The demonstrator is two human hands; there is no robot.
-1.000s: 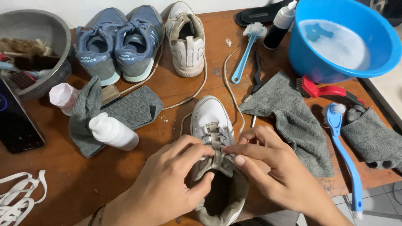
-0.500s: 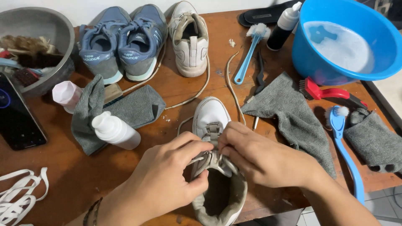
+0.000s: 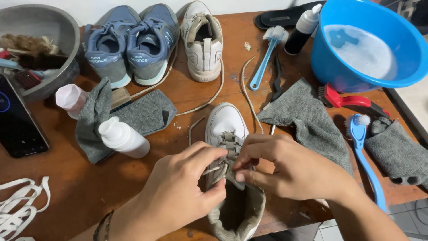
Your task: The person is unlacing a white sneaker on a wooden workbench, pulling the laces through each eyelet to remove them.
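Observation:
A white sneaker (image 3: 226,122) lies toe-away on the wooden table (image 3: 67,187), right in front of me. My left hand (image 3: 183,187) grips its left side and pinches a thin lace end at the eyelets. My right hand (image 3: 285,167) pinches the tongue and lacing area from the right. Both hands hide most of the shoe's middle; its heel opening (image 3: 236,214) shows between my wrists.
A blue sneaker pair (image 3: 129,42) and another white sneaker (image 3: 203,40) stand at the back. Loose laces (image 3: 214,96), grey cloths (image 3: 307,120), white bottles (image 3: 122,137), blue brushes (image 3: 365,156), a red brush (image 3: 345,99), a blue basin of soapy water (image 3: 365,44), a metal bowl (image 3: 42,27) and a phone (image 3: 18,125) surround them.
My right hand has shifted a little left over the tongue, and my left fingers have tightened on the lace. The shoe stays in place.

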